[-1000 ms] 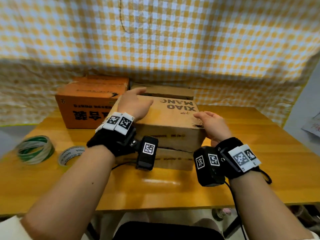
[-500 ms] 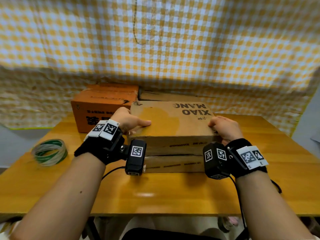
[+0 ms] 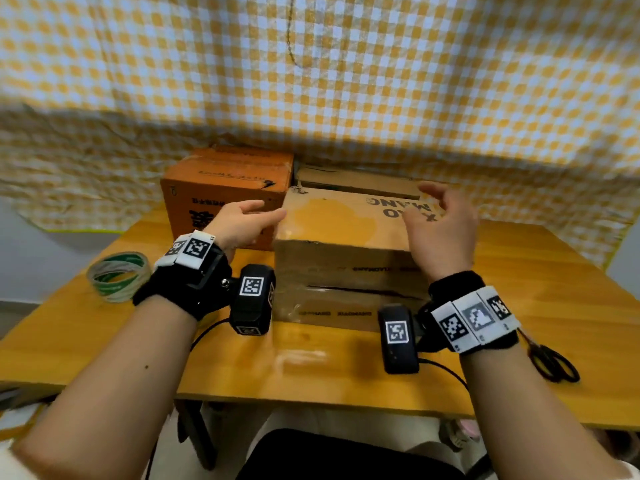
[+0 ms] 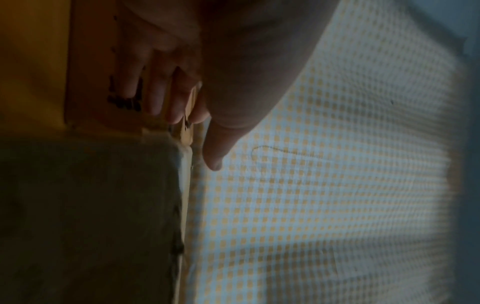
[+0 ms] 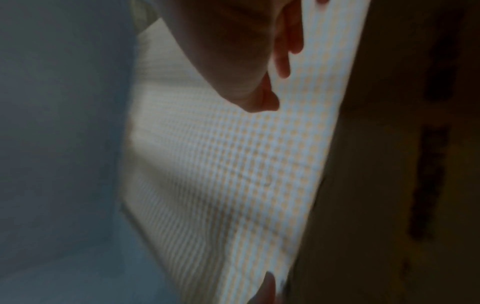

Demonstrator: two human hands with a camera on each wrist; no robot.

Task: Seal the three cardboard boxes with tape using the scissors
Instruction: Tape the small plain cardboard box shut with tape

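A worn brown box (image 3: 343, 237), lettered top face up and near side split by a dark seam, sits between the left hand (image 3: 242, 225) and right hand (image 3: 441, 226), both spread, holding nothing.

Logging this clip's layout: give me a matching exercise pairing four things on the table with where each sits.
Things:
1. tape roll
2. scissors
3. orange box
4. brown box

Places:
A. near right edge of the table, by the right wrist
B. middle of the table, between the two hands
C. far left of the table
D. back left, beside the brown box

Pairs: 1-C, 2-A, 3-D, 4-B
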